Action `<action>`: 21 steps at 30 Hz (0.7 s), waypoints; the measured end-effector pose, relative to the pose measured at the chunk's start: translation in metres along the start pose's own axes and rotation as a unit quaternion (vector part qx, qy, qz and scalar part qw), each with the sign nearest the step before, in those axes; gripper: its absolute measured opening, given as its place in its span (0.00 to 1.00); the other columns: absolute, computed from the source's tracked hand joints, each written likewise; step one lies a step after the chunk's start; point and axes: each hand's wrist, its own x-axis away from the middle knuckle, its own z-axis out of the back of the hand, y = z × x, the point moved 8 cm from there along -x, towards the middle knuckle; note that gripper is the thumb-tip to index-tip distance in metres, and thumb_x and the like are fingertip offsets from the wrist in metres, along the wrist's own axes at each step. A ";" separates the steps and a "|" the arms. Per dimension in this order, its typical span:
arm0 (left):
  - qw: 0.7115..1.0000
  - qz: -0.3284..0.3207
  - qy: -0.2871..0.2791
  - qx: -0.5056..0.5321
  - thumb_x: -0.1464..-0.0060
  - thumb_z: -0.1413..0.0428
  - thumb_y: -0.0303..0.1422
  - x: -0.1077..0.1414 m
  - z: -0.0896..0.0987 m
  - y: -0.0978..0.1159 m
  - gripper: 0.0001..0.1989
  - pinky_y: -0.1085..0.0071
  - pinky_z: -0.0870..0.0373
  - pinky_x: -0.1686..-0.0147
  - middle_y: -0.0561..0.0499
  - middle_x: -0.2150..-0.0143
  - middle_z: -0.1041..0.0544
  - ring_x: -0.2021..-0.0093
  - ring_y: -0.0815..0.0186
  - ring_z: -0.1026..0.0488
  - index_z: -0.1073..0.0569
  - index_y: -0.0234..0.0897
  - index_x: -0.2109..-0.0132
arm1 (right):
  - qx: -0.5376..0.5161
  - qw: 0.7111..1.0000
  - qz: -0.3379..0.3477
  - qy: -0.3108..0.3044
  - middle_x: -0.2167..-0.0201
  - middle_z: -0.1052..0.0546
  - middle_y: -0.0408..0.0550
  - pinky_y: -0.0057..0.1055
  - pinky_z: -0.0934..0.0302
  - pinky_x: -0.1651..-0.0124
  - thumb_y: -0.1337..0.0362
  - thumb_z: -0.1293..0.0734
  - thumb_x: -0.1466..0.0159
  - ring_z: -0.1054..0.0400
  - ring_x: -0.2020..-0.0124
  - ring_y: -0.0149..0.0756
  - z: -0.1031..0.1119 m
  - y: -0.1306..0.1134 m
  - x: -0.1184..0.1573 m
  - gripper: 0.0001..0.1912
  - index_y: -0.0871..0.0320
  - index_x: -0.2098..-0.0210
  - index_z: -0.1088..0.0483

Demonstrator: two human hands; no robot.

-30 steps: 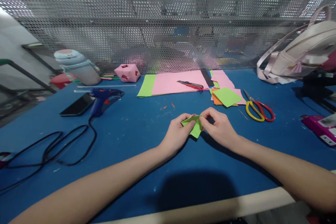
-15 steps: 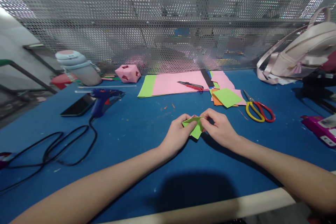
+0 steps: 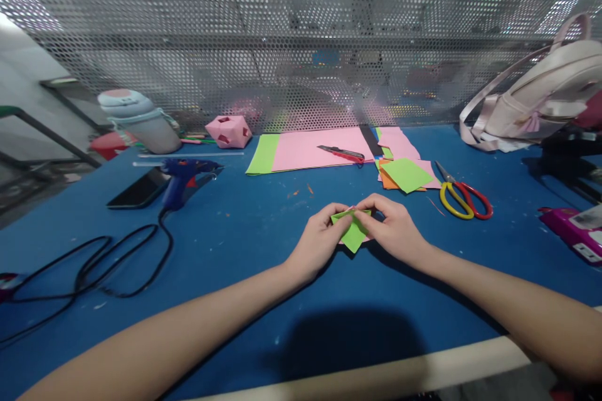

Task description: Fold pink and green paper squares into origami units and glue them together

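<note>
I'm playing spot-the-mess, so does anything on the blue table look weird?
Yes: small orange bits dot the blue table between the left hand and the big pink sheet, like stray scraps. The scissors look funny too: one handle is yellow, the other red.

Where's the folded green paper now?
In the head view, the folded green paper is just right of centre, held between left hand and right hand.

2 hands (image 3: 314, 239) (image 3: 399, 227) pinch green paper (image 3: 355, 239) over blue table (image 3: 235, 332); cutter (image 3: 345, 153) on pink sheet (image 3: 301, 149); scissors (image 3: 454, 184) farther right.

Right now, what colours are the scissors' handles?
Yellow handle and red handle, clearest in the head view.
</note>
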 end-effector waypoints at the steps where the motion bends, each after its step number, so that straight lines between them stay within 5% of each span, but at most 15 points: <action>1: 1.000 -0.001 0.004 0.001 0.47 0.45 0.39 0.000 0.001 0.000 0.11 0.76 0.38 0.73 0.55 0.72 0.29 0.72 0.70 0.33 0.28 0.36 0.62 | 0.000 1.000 0.000 -0.001 0.69 0.27 0.45 0.27 0.38 0.67 0.64 0.38 0.37 0.33 0.67 0.31 0.000 0.000 0.000 0.06 0.57 0.66 0.30; 13: 0.998 0.029 -0.014 0.045 0.48 0.45 0.38 0.000 -0.002 -0.007 0.11 0.74 0.33 0.70 0.54 0.71 0.29 0.71 0.69 0.32 0.28 0.35 0.62 | -0.019 1.000 -0.018 -0.006 0.69 0.26 0.44 0.27 0.37 0.67 0.66 0.37 0.38 0.33 0.69 0.30 0.002 0.006 -0.003 0.06 0.57 0.66 0.28; 21: 0.999 -0.010 0.022 -0.035 0.50 0.43 0.34 -0.001 0.003 -0.001 0.08 0.75 0.36 0.71 0.53 0.70 0.27 0.71 0.70 0.32 0.27 0.35 0.62 | 0.003 1.000 0.011 0.004 0.69 0.27 0.44 0.28 0.38 0.65 0.66 0.36 0.39 0.33 0.69 0.30 0.003 0.003 -0.002 0.05 0.57 0.66 0.28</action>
